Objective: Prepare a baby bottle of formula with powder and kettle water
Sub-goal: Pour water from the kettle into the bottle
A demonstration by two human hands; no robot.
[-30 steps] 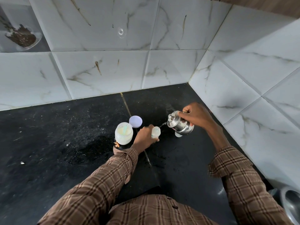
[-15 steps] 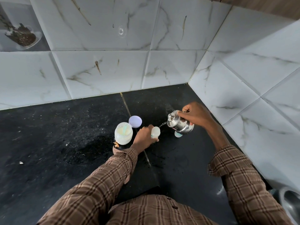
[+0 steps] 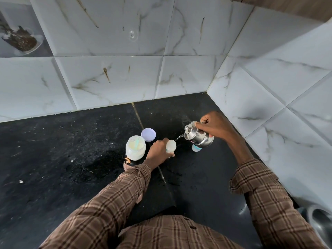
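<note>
A small clear baby bottle (image 3: pixel 171 145) stands on the black counter (image 3: pixel 53 159), and my left hand (image 3: pixel 158 152) grips its side. My right hand (image 3: pixel 214 125) holds a small steel kettle (image 3: pixel 198 135) tilted to the left, spout over the bottle's mouth. A thin stream of water runs from the spout into the bottle. To the left stands an open jar of pale powder (image 3: pixel 135 147) with a light green scoop inside. Its lilac lid (image 3: pixel 148 134) lies flat behind it.
A small bluish-white cap (image 3: pixel 196 147) sits on the counter under the kettle. Marble-look tiled walls meet in a corner close behind and to the right. A grey metal vessel (image 3: pixel 321 223) shows at the lower right edge. Specks and a damp patch mark the counter.
The kettle stays tilted and keeps pouring into the bottle. Both hands hold nearly the same places; the view has barely shifted.
</note>
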